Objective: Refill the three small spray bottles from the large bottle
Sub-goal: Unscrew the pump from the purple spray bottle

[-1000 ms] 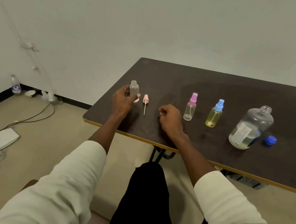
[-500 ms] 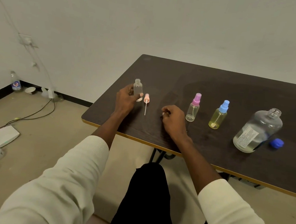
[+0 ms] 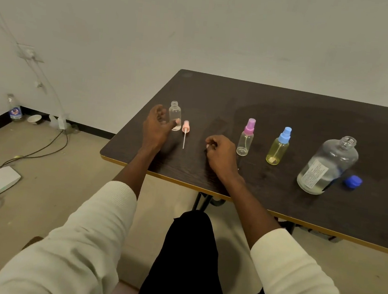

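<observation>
Now that the left hand [image 3: 157, 128] has loosened its grip, fingers wide beside the uncapped small bottle [image 3: 175, 116] standing on the worktop [image 3: 276, 110], the bottle stands free for filling while the right hand [image 3: 220, 155] rests curled and empty.

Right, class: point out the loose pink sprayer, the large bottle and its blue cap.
pink sprayer [image 3: 186, 126], head view, on its pink head.
large bottle [image 3: 328, 164], head view, on its clear body.
blue cap [image 3: 353, 181], head view, on its top.

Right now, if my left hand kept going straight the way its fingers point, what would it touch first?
Most likely the uncapped small bottle: the left hand opens toward it, thumb tip about touching its base, though depth is unclear.
</observation>
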`<state>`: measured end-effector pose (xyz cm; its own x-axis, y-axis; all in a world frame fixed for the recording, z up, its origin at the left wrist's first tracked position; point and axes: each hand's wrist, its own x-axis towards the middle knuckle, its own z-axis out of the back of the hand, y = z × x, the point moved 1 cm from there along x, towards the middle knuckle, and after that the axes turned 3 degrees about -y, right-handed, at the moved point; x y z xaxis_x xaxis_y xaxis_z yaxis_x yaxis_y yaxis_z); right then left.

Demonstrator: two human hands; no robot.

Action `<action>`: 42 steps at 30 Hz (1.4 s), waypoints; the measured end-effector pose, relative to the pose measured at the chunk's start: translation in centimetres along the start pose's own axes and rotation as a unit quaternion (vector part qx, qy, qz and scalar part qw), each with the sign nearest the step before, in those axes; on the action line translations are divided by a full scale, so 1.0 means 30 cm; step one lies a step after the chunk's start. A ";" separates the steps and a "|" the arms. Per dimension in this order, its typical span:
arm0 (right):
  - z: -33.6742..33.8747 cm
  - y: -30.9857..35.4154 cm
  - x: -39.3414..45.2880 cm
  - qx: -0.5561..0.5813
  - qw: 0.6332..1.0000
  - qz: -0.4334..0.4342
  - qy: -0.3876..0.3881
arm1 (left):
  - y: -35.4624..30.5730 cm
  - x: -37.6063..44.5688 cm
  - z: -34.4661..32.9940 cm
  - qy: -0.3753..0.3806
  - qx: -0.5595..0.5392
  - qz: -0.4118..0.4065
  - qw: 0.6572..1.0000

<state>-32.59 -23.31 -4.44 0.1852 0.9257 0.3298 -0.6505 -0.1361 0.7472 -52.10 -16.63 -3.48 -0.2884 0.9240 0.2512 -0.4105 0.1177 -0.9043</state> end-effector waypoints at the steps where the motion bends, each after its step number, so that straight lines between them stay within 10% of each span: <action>1: 0.005 0.003 -0.002 0.004 1.000 0.000 0.000 | -0.009 -0.012 0.005 -0.021 -0.009 0.004 1.000; 9: 0.133 0.001 -0.111 0.092 0.991 0.010 -0.101 | -0.178 -0.270 -0.055 -0.169 -0.144 -0.048 0.974; 22: 0.337 -0.171 -0.185 0.089 0.979 -0.093 -0.161 | -0.270 -0.377 -0.400 0.134 -0.121 -0.080 0.980; 42: 0.346 -0.185 -0.198 0.176 0.979 -0.084 -0.064 | -0.266 -0.450 -0.385 0.278 -0.288 0.018 0.916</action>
<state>-22.42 -31.72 -4.55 0.3728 0.8968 0.2384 -0.3130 -0.1204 0.9421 -34.93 -25.85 -3.64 0.2574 0.9550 0.1471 0.1608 0.1078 -0.9811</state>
